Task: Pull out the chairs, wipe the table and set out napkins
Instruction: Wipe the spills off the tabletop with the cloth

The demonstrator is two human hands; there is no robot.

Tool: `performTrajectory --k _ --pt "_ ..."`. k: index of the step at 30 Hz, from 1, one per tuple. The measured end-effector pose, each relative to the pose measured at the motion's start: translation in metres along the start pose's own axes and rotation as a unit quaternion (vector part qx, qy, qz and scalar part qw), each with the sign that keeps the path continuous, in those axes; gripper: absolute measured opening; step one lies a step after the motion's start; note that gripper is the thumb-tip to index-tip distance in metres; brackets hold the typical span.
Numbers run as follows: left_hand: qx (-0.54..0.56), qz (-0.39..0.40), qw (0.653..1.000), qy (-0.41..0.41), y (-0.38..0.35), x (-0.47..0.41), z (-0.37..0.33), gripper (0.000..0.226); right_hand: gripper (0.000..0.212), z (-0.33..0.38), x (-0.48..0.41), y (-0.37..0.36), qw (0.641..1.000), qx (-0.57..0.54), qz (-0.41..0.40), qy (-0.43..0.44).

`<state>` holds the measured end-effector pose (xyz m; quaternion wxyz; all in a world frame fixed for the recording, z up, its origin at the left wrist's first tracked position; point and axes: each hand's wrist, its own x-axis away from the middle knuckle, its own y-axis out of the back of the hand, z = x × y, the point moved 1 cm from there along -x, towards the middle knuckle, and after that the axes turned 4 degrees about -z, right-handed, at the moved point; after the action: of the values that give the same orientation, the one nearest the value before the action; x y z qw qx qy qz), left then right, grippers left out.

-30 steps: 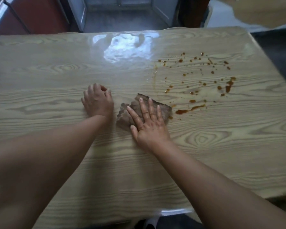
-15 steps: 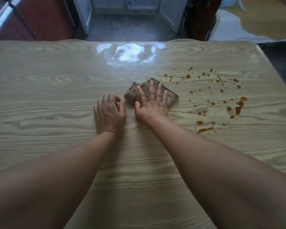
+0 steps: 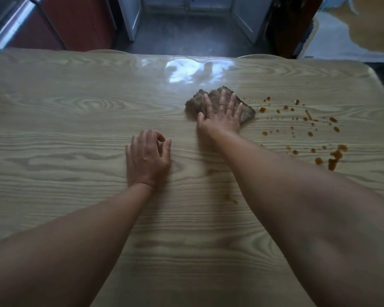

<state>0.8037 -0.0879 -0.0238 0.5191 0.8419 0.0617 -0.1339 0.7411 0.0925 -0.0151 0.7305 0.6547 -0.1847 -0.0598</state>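
A light wood-grain table fills the view. A brown cloth lies on it past the middle, and my right hand presses flat on it with straight, spread fingers. Orange-brown sauce drops are scattered to the right of the cloth, with bigger blobs near the right edge. My left hand rests on the bare table nearer to me, fingers loosely curled and holding nothing.
Two rounded chair backs show just beyond the far table edge. Behind them are a dark floor and red cabinets at the far left. A small smear sits under my right forearm.
My right hand has pushed the cloth away from me and to the right, toward the far part of the spill. The smear near the front is gone. My left hand stayed on the table.
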Motion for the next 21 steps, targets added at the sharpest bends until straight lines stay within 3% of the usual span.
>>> performTrajectory --k 12,21 --pt "0.009 0.003 1.0 -0.01 0.0 0.003 -0.001 0.026 0.064 -0.02 0.095 -0.021 1.0 -0.009 -0.003 0.012" --pt "0.02 0.006 0.999 -0.03 0.004 0.009 -0.004 0.027 0.065 -0.027 0.19 -0.042 0.994 0.012 -0.035 0.103"
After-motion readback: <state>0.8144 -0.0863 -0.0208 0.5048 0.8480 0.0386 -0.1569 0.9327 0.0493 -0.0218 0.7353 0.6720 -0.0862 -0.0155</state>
